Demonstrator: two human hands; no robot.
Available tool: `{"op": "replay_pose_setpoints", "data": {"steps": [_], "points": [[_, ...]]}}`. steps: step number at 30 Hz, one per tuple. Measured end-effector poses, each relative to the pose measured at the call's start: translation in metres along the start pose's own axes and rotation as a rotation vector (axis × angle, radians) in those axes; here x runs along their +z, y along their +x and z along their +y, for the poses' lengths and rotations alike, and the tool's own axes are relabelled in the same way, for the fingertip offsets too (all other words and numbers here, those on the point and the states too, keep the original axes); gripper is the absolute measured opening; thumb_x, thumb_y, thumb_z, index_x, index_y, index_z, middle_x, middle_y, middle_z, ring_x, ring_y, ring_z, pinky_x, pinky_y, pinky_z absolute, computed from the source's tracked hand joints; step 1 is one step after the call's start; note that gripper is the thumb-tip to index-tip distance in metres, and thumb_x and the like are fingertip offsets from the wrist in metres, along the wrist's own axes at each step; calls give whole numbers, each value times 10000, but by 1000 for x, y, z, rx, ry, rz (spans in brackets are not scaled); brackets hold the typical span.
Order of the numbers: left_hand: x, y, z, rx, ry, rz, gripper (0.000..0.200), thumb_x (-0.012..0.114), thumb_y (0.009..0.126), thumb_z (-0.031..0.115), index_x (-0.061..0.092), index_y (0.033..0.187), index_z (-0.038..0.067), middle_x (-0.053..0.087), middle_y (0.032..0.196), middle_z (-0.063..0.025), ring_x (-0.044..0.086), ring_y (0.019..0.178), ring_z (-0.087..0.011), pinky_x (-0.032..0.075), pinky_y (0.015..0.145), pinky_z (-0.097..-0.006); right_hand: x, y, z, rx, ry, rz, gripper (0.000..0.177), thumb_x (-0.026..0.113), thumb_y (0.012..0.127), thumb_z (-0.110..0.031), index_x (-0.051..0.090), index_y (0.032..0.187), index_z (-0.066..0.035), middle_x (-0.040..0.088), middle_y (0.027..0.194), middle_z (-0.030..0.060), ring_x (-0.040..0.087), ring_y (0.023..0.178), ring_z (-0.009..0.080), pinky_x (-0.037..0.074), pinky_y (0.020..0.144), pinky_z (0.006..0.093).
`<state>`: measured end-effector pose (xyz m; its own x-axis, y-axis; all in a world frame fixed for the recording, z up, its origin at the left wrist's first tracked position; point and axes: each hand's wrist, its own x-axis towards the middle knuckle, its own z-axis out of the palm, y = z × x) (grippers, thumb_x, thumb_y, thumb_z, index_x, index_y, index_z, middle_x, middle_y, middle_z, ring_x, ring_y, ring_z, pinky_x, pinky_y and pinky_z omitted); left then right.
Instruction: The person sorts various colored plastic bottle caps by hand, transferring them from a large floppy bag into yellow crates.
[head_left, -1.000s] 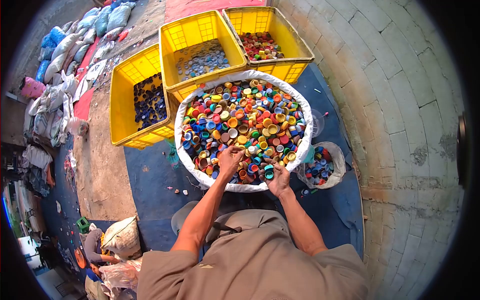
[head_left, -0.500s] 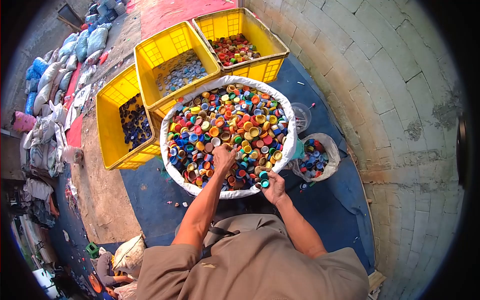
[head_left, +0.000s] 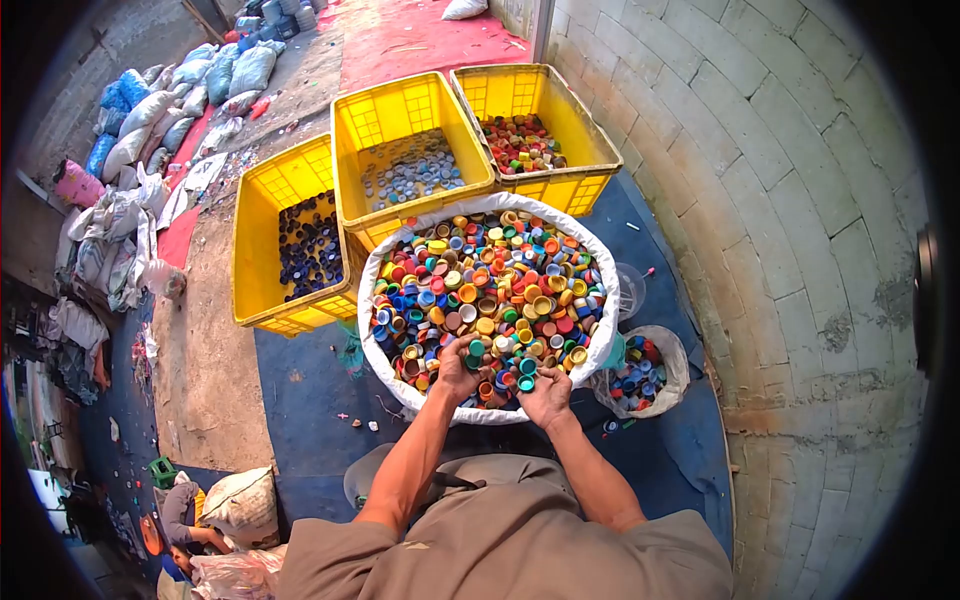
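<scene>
A large round sack with a rolled white rim [head_left: 372, 290] is heaped with bottle caps [head_left: 500, 290] of many colours. Over its near side, my left hand [head_left: 458, 372] is closed with a dark green cap [head_left: 475, 349] at its fingertips. Just to the right, my right hand [head_left: 546, 398] grips teal-green bottle caps [head_left: 526, 382], two of which show one above the other. Both hands are close together above the heap, palms partly hidden.
Beyond the sack stand three yellow crates: one with dark caps [head_left: 245, 270], one with pale caps [head_left: 345, 150], one with red caps [head_left: 605, 165]. A smaller sack [head_left: 665, 395] of mixed caps sits right, near a block wall [head_left: 780, 250]. Another person [head_left: 190, 515] is at lower left.
My left hand has drawn back from the middle of the heap toward my right hand and now has a green cap. The view has shifted, so the sack and crates appear lower and further right.
</scene>
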<state>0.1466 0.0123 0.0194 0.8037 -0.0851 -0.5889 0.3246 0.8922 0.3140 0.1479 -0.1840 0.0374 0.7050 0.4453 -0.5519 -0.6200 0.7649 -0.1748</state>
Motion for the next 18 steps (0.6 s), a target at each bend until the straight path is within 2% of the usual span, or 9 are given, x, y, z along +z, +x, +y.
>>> {"op": "replay_pose_setpoints", "data": {"steps": [1, 8, 10, 11, 13, 14, 16, 17, 18], "points": [[3, -6, -3, 4, -22, -8, 304, 505, 899, 256, 561, 1133, 71, 642, 926, -80, 601, 702, -202, 470, 563, -295, 0, 2, 3, -6, 21, 20, 437, 511, 732, -118, 522, 1152, 1, 609, 1061, 174, 591, 938, 303, 471, 849, 426], [-3, 22, -21, -146, -33, 36, 322, 464, 943, 266, 559, 1112, 10, 627, 964, -128, 616, 841, -255, 526, 749, -369, -8, 18, 3, 12, 61, 187, 398, 459, 733, -170, 497, 1073, 35, 574, 994, 178, 572, 901, 315, 476, 819, 433], [26, 47, -5, -174, -143, 38, 373, 471, 950, 286, 493, 1137, -36, 587, 1005, -173, 589, 898, -301, 521, 802, -410, 21, 37, -18, -86, -13, 184, 373, 442, 750, -147, 496, 1061, 51, 556, 999, 166, 537, 937, 322, 422, 940, 460], [62, 58, 10, -66, -36, 42, 403, 466, 956, 314, 463, 1135, -47, 547, 1048, -193, 563, 942, -321, 505, 842, -423, 42, 52, -32, -186, -14, 163, 365, 448, 739, -131, 494, 1041, 69, 553, 981, 167, 537, 939, 325, 405, 991, 476], [137, 72, 57, 5, -149, -197, 515, 492, 935, 393, 410, 1133, -75, 495, 1032, -204, 518, 1022, -325, 459, 941, -421, 105, 73, -76, -212, 182, -106, 494, 451, 717, -98, 415, 1149, 140, 495, 1210, 234, 469, 1168, 372, 289, 1113, 517], [177, 70, 81, 88, -168, -266, 646, 507, 923, 418, 346, 1209, -137, 455, 1134, -254, 485, 1096, -352, 398, 1023, -445, 138, 75, -96, -223, 182, -211, 591, 447, 711, -90, 320, 1231, 161, 371, 1333, 256, 346, 1278, 383, 222, 1141, 523], [229, 62, 118, 209, -163, -376, 938, 517, 912, 446, 2, 1406, -163, 28, 1482, -350, 95, 1417, -402, 175, 1166, -442, 193, 69, -124, -329, 85, -392, 761, 440, 706, -69, 127, 1360, 163, 132, 1491, 276, 117, 1412, 387, 143, 1172, 521], [242, 55, 130, 257, -171, -494, 972, 520, 913, 442, -72, 1405, -151, -90, 1493, -334, -19, 1427, -391, 121, 1179, -442, 209, 65, -129, -420, -11, -469, 833, 436, 707, -55, 30, 1407, 144, 16, 1526, 274, 11, 1437, 381, 130, 1175, 512], [241, 53, 138, 272, -168, -537, 955, 524, 913, 435, -49, 1412, -144, -71, 1497, -326, -13, 1427, -391, 125, 1177, -450, 213, 61, -130, -471, -40, -433, 833, 431, 706, -38, 28, 1414, 136, 31, 1523, 278, 25, 1435, 384, 139, 1174, 510]]}}
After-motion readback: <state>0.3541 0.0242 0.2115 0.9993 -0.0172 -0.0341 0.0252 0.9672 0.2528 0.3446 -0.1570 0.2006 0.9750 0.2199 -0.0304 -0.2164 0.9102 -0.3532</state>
